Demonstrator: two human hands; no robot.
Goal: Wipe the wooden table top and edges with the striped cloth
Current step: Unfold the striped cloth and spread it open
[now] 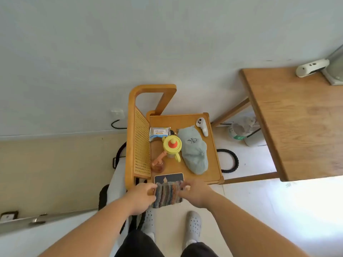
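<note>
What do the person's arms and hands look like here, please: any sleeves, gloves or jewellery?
The left forearm and right forearm are bare down to the picture's lower edge; no sleeves show. The left hand and right hand wear no gloves, and I can see no watch, bracelet or ring.

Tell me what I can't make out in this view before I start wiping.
All in the head view:
- Near edge of the small wooden table: behind the striped cloth, left hand and right hand.
- Dark card: lower part under the cloth.
- Packet print: too small to read.
- Tabletop under the cap and yellow cup: covered by them.
- Grey device on the larger table: cut off by the right frame edge.
</note>
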